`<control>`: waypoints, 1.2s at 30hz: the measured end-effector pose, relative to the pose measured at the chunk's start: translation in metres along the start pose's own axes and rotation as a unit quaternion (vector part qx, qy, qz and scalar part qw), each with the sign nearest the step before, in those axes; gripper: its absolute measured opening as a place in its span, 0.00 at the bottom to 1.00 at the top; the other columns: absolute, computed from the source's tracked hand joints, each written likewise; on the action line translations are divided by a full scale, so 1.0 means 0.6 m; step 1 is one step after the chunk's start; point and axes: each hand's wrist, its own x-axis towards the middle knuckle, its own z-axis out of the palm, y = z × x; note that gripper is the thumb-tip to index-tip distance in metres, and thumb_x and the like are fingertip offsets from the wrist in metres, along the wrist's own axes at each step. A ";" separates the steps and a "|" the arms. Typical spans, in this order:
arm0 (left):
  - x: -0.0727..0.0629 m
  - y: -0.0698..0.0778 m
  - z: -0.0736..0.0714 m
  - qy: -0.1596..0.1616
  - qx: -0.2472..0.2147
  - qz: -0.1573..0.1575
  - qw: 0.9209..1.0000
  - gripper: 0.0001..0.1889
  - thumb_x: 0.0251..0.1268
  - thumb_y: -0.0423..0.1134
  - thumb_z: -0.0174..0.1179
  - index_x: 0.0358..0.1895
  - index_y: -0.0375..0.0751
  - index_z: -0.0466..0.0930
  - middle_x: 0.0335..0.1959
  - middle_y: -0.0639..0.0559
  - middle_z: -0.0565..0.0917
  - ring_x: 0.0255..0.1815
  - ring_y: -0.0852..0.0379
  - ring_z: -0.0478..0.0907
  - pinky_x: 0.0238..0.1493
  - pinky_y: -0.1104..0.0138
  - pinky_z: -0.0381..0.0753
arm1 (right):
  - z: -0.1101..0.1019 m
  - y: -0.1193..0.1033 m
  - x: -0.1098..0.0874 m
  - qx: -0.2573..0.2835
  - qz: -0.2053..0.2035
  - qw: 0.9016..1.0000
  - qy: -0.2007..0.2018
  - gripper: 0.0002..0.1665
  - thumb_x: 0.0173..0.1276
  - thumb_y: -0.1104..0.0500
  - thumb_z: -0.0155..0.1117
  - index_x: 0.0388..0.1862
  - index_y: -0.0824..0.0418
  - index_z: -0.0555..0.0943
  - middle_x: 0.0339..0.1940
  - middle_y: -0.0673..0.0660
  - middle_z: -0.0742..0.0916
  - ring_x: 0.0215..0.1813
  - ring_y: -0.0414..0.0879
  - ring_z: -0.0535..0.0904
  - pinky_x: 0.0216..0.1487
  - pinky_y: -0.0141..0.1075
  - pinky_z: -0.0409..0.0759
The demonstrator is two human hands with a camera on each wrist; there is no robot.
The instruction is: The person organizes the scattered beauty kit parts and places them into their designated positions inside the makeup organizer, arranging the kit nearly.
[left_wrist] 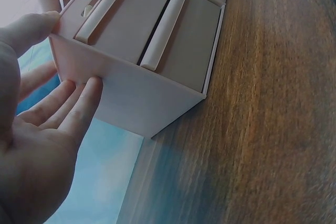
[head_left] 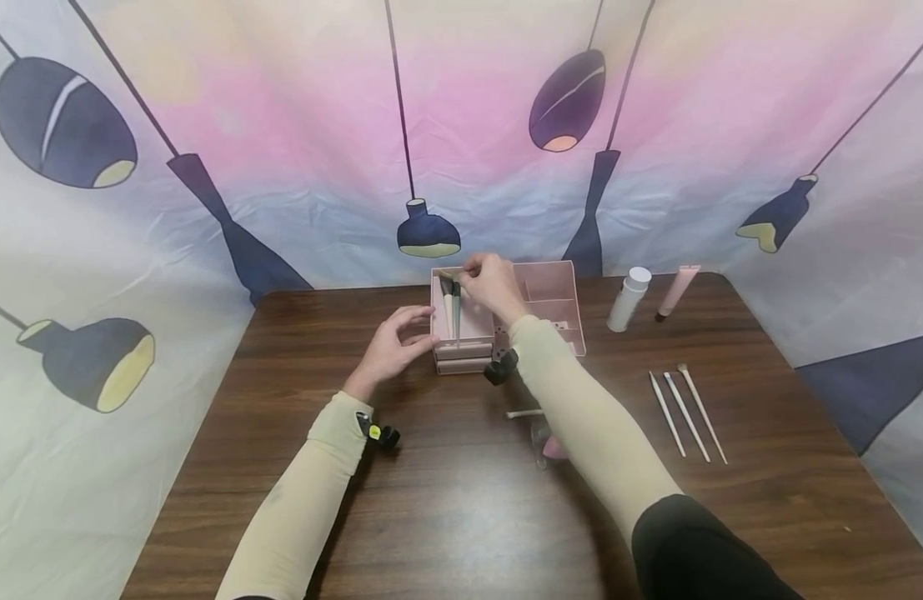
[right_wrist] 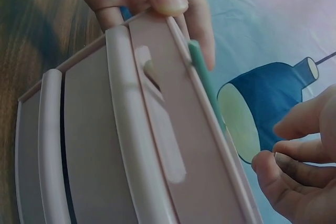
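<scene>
A pink organizer with two drawers stands at the back of the table. In its open top lie makeup brushes: one with a pale handle, one with a green handle. My left hand rests on the organizer's left side, its fingers fairly straight against the wall and its thumb at the top front corner. Over the back of the top compartment is my right hand, thumb and fingertips drawn together. In the right wrist view that hand is beside the green handle; I cannot tell whether it pinches something.
Joined at the right is a pink divided section. Beyond it stand a white bottle and a pink tube. Three slim brushes lie at right. Below my right forearm are another brush and a partly hidden pink item.
</scene>
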 end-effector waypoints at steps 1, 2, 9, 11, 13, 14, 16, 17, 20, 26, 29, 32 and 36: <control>-0.001 -0.001 0.000 0.001 -0.001 0.001 1.000 0.27 0.60 0.25 0.65 0.64 0.28 0.70 0.64 0.36 0.68 0.66 0.40 0.68 0.62 0.61 0.81 | -0.002 0.002 -0.001 0.001 0.000 1.000 -0.002 0.14 0.67 0.55 0.62 0.50 0.55 0.84 0.43 0.51 0.87 0.42 0.44 0.82 0.50 0.37 0.84; -0.002 -0.002 0.000 0.001 -0.002 0.002 1.000 0.27 0.60 0.25 0.65 0.64 0.28 0.70 0.64 0.36 0.68 0.66 0.39 0.68 0.62 0.60 0.81 | -0.003 0.003 -0.002 0.001 0.000 1.000 -0.003 0.14 0.67 0.55 0.62 0.50 0.55 0.84 0.43 0.51 0.87 0.42 0.44 0.82 0.50 0.37 0.84; -0.005 -0.003 -0.002 0.003 -0.005 0.001 1.000 0.27 0.59 0.25 0.65 0.63 0.28 0.71 0.64 0.35 0.68 0.66 0.39 0.68 0.64 0.51 0.79 | -0.018 0.017 -0.010 0.011 -0.023 1.000 0.003 0.15 0.66 0.54 0.63 0.49 0.57 0.84 0.41 0.52 0.88 0.43 0.46 0.82 0.47 0.37 0.84; -0.006 -0.003 -0.003 0.005 -0.004 -0.005 1.000 0.27 0.59 0.26 0.66 0.63 0.28 0.71 0.64 0.35 0.68 0.66 0.39 0.68 0.64 0.51 0.79 | -0.024 0.019 -0.015 0.006 -0.035 0.999 0.012 0.15 0.66 0.54 0.64 0.48 0.57 0.84 0.41 0.52 0.88 0.43 0.46 0.82 0.47 0.38 0.84; -0.007 -0.001 -0.003 0.004 -0.006 -0.011 1.000 0.28 0.59 0.25 0.65 0.63 0.27 0.70 0.65 0.35 0.68 0.67 0.38 0.67 0.64 0.52 0.79 | -0.028 0.021 -0.019 0.004 -0.039 0.999 0.015 0.15 0.66 0.54 0.64 0.48 0.57 0.84 0.40 0.52 0.89 0.43 0.46 0.83 0.47 0.38 0.84; -0.008 0.005 -0.003 0.003 -0.005 -0.012 1.000 0.28 0.59 0.25 0.65 0.64 0.26 0.70 0.65 0.34 0.68 0.67 0.37 0.67 0.64 0.53 0.79 | -0.030 0.021 -0.020 0.003 -0.041 0.999 0.016 0.15 0.66 0.54 0.64 0.49 0.57 0.85 0.40 0.52 0.89 0.43 0.46 0.83 0.48 0.39 0.84; -0.010 0.016 -0.003 -0.001 -0.006 -0.015 1.000 0.28 0.59 0.24 0.65 0.64 0.24 0.69 0.65 0.32 0.67 0.67 0.36 0.66 0.64 0.53 0.79 | -0.034 0.021 -0.024 0.005 -0.044 0.999 0.019 0.15 0.66 0.54 0.64 0.48 0.56 0.85 0.41 0.52 0.89 0.43 0.46 0.83 0.48 0.39 0.84; -0.011 0.022 -0.002 -0.003 -0.006 -0.015 1.000 0.28 0.60 0.24 0.64 0.64 0.23 0.68 0.65 0.31 0.67 0.67 0.35 0.66 0.64 0.53 0.79 | -0.036 0.021 -0.026 0.006 -0.043 0.999 0.019 0.15 0.66 0.53 0.63 0.49 0.56 0.85 0.41 0.52 0.89 0.43 0.46 0.83 0.49 0.39 0.84; -0.013 0.038 0.000 -0.005 0.002 -0.016 1.000 0.28 0.60 0.24 0.64 0.63 0.21 0.68 0.65 0.31 0.67 0.66 0.35 0.66 0.63 0.55 0.79 | -0.043 0.022 -0.031 0.009 -0.043 0.999 0.020 0.16 0.66 0.53 0.63 0.50 0.57 0.84 0.42 0.52 0.89 0.44 0.46 0.84 0.50 0.39 0.84; -0.011 0.040 0.002 -0.007 -0.001 -0.016 1.000 0.28 0.60 0.23 0.64 0.63 0.20 0.67 0.65 0.31 0.67 0.66 0.34 0.66 0.63 0.56 0.80 | -0.060 0.027 -0.043 0.017 -0.052 0.998 0.027 0.16 0.66 0.53 0.63 0.50 0.58 0.84 0.42 0.52 0.89 0.45 0.46 0.84 0.50 0.40 0.84; -0.011 0.041 0.002 -0.007 -0.006 -0.012 1.000 0.28 0.59 0.23 0.64 0.63 0.20 0.67 0.65 0.30 0.67 0.66 0.34 0.66 0.63 0.57 0.80 | -0.070 0.028 -0.050 0.017 -0.065 0.997 0.032 0.16 0.66 0.53 0.63 0.50 0.59 0.84 0.42 0.54 0.89 0.44 0.47 0.84 0.50 0.40 0.85; -0.010 0.043 0.003 -0.008 -0.009 -0.006 1.000 0.28 0.59 0.23 0.64 0.63 0.20 0.67 0.64 0.30 0.67 0.67 0.33 0.65 0.63 0.58 0.80 | -0.082 0.029 -0.058 0.018 -0.077 0.996 0.038 0.17 0.66 0.53 0.63 0.50 0.60 0.84 0.43 0.55 0.89 0.45 0.48 0.85 0.50 0.41 0.85; -0.009 0.045 0.003 -0.008 -0.010 -0.006 1.000 0.28 0.59 0.23 0.64 0.63 0.20 0.67 0.65 0.30 0.67 0.67 0.33 0.65 0.64 0.56 0.79 | -0.097 0.033 -0.070 0.028 -0.078 0.996 0.046 0.19 0.66 0.53 0.64 0.53 0.60 0.83 0.45 0.56 0.89 0.45 0.49 0.85 0.51 0.41 0.85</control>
